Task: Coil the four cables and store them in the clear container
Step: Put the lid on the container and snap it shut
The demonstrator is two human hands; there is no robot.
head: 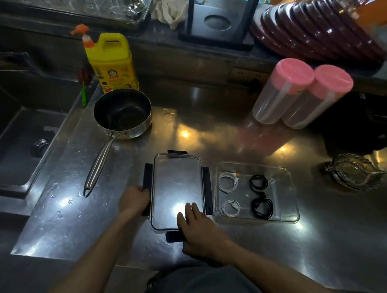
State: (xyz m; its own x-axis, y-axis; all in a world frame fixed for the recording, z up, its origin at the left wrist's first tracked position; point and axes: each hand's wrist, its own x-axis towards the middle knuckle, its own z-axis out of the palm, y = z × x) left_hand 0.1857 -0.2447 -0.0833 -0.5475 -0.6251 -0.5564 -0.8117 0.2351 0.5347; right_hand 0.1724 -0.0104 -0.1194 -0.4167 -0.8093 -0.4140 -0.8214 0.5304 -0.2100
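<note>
Already the four coiled cables lie inside the clear container at about four o'clock on the steel bench: two white coils on its left half, two black coils on its right, each apart from the others. Just beside the container, at its nine o'clock, the clear lid lies flat with dark latches out on all four edges. The left hand has its fingers closed around the lid's left latch; the right hand rests open-fingered on the lid's near right corner, covering the near latch. A saucepan stands at eleven o'clock, two pink-lidded jars at one o'clock, with bare bench between them. The sink bounds the bench at nine o'clock.
</note>
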